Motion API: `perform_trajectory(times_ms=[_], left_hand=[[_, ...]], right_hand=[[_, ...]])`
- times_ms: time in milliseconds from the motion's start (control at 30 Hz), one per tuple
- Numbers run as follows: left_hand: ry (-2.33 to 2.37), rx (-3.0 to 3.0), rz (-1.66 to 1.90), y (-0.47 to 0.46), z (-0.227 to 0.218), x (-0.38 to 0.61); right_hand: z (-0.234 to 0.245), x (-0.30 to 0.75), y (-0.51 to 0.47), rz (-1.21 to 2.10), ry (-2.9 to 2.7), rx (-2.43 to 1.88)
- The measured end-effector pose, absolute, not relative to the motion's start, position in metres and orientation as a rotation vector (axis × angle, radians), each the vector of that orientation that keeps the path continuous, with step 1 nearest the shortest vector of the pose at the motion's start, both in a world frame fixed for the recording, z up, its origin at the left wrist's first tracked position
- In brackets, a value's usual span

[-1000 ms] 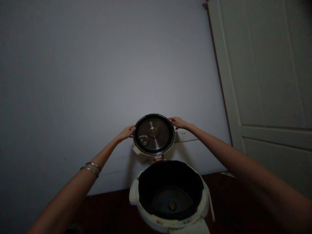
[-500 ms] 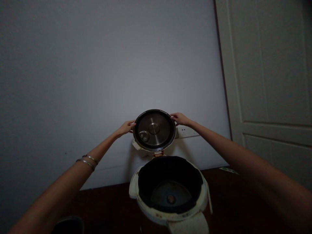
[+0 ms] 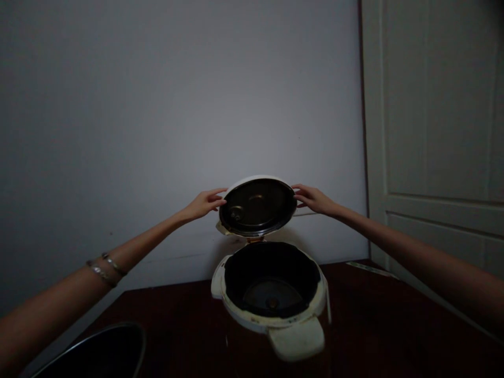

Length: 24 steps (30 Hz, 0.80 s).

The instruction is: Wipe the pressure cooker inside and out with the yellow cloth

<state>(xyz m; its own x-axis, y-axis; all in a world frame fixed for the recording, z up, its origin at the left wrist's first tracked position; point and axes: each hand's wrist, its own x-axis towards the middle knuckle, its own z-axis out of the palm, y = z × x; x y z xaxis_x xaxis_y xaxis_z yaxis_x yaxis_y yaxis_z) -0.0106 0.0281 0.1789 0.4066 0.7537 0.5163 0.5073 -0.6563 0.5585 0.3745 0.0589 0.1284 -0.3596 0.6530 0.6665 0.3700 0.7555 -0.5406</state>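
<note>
A white electric pressure cooker [image 3: 255, 321] stands on the dark table with its inside uncovered; a small round part shows at the bottom of the dark cavity. Its hinged lid [image 3: 258, 206] is raised at the back, tilted forward, with the dark underside facing me. My left hand [image 3: 205, 203] grips the lid's left edge, thumb and fingers on the rim. On the opposite edge, my right hand [image 3: 313, 199] holds the rim in the same way.
At the lower left lies a dark bowl-like inner pot [image 3: 106, 349] with a shiny rim. Behind the cooker rises a pale wall [image 3: 189, 105], with a panelled door [image 3: 441, 131] at right. A thin flat strip [image 3: 372, 269] lies on the dark red table [image 3: 189, 315].
Both hands have tipped the lid forward, so its white outer edge now shows on top and its underside looks darker. The view has shifted, and more of the pot at lower left shows.
</note>
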Motion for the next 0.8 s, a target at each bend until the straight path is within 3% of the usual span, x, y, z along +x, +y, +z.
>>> perform_trajectory(times_ms=[400, 800], left_hand=[[1.018, 2.587, 0.775, -0.032, 0.152, -0.009], [0.759, 2.865, 0.664, -0.051, 0.106, -0.011]], right_hand=[[0.106, 0.398, -0.004, 0.224, -2.233, -0.751], [0.078, 0.409, -0.031, 0.252, -2.330, -0.812]])
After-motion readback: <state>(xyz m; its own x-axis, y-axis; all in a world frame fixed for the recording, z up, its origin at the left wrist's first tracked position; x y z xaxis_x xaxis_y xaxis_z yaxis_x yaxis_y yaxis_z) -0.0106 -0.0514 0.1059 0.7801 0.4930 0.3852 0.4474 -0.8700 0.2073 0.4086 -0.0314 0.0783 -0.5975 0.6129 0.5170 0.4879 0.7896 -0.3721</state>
